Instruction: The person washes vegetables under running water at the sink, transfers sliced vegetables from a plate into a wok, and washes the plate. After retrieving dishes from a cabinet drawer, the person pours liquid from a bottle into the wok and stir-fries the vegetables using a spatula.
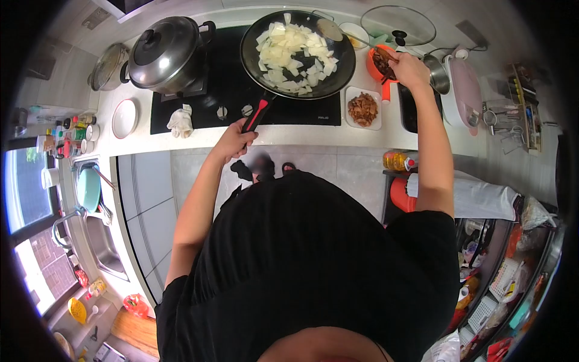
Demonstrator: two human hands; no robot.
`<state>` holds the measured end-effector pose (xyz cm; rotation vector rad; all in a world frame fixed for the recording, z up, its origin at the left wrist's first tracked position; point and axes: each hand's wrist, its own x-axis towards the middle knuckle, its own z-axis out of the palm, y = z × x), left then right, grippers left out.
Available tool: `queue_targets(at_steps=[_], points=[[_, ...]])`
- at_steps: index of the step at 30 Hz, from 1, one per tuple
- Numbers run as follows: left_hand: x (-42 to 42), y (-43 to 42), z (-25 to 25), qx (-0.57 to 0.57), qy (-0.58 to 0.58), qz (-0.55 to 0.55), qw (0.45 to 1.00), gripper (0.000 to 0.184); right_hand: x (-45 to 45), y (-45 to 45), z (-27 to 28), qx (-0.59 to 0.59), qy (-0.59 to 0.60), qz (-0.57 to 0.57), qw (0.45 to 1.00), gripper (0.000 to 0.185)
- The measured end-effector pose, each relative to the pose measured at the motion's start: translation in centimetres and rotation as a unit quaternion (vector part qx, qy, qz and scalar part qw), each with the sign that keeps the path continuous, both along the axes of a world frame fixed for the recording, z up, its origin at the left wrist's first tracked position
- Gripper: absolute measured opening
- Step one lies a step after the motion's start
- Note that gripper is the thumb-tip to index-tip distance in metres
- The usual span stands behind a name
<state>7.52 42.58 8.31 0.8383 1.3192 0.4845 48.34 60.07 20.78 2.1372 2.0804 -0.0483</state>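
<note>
My left hand [232, 142] is closed round the end of the black and red handle of a dark wok [246, 60]. Pale chopped pieces that look like onion [292, 45] are spread across the wok's inside. In my right hand [411, 69] is the brown handle of a spatula [330, 29], whose flat head rests over the wok's right rim. Just below that hand, partly covered by it, sits an orange-red bowl [386, 90] with dark brown pieces inside. A white square dish [352, 118] of browned, meat-like pieces [363, 108] stands in front of the bowl.
A lidded steel pot [166, 54] stands on the black cooktop [301, 116], left of the wok. A crumpled white cloth [181, 120] lies at the cooktop's front edge. A glass lid [422, 27] and a small steel pan [439, 73] are at the right. The sink [104, 241] is far left.
</note>
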Motion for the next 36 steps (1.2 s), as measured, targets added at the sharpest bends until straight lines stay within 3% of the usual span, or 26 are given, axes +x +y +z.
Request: queue_targets(at_steps=[1,3,4,5,9,10,13,19,22,27,29,30,31,33,35,36], points=[[0.0,0.0,-0.1,0.003,0.0,-0.003,1.0,0.018,0.5,0.7,-1.4,-0.002,0.006,-0.012,1.0,0.037],[-0.1,0.1,-0.2,0.002,0.002,-0.008,1.0,0.018,2.3,3.3,-7.9,-0.057,0.174,0.034,0.982,0.039],[-0.2,0.1,-0.2,0.002,0.003,-0.009,1.0,0.018,0.4,2.6,-8.6,-0.084,0.201,-0.002,0.976,0.039],[-0.2,0.2,-0.1,0.002,0.009,-0.008,1.0,0.018,2.0,4.3,-15.1,-0.054,0.303,0.058,0.95,0.037],[0.1,0.1,0.4,-0.003,0.013,-0.005,1.0,0.017,-4.8,-2.0,-8.7,-0.075,0.234,0.02,0.969,0.035],[0.1,0.1,0.4,-0.005,0.008,-0.004,1.0,0.017,-5.9,-3.5,-6.2,-0.063,0.167,0.043,0.983,0.036],[0.1,0.1,0.0,-0.007,0.019,-0.005,1.0,0.019,-6.6,-6.8,-2.8,-0.034,0.129,0.08,0.988,0.036],[0.1,0.0,0.3,-0.003,0.015,-0.006,1.0,0.019,-5.6,-7.9,-5.9,0.002,0.044,0.143,0.989,0.038],[0.1,0.0,0.2,-0.006,0.015,0.003,1.0,0.02,-4.8,-6.2,-6.0,-0.013,0.057,0.053,0.997,0.04],[-0.3,-0.4,-0.9,0.018,-0.021,0.015,1.0,0.019,-3.6,-4.1,-8.3,0.121,0.039,0.045,0.991,0.049],[-1.5,-0.5,-4.7,0.138,0.039,-0.042,0.989,0.04,-4.2,-4.0,-10.6,0.177,0.032,0.105,0.978,0.063],[-1.7,-1.3,-2.2,0.1,0.023,-0.031,0.994,0.054,-4.1,-4.3,-11.3,0.16,0.079,0.159,0.971,0.073],[-2.3,-1.5,-4.1,0.104,-0.002,-0.024,0.994,0.06,-3.5,-4.7,-13.1,0.18,0.158,0.219,0.946,0.079],[-3.8,-2.5,-0.3,0.073,-0.01,-0.03,0.997,0.058,-2.9,-6.0,-14.8,0.137,0.112,0.193,0.965,0.08],[-7.2,-3.1,0.8,0.058,-0.056,-0.019,0.997,0.05,-2.8,-7.3,-14.7,0.105,0.144,0.171,0.969,0.068],[-10.0,-3.5,0.3,0.11,-0.051,-0.019,0.992,0.046,-4.2,-8.4,-12.6,0.03,0.218,0.126,0.967,0.062]])
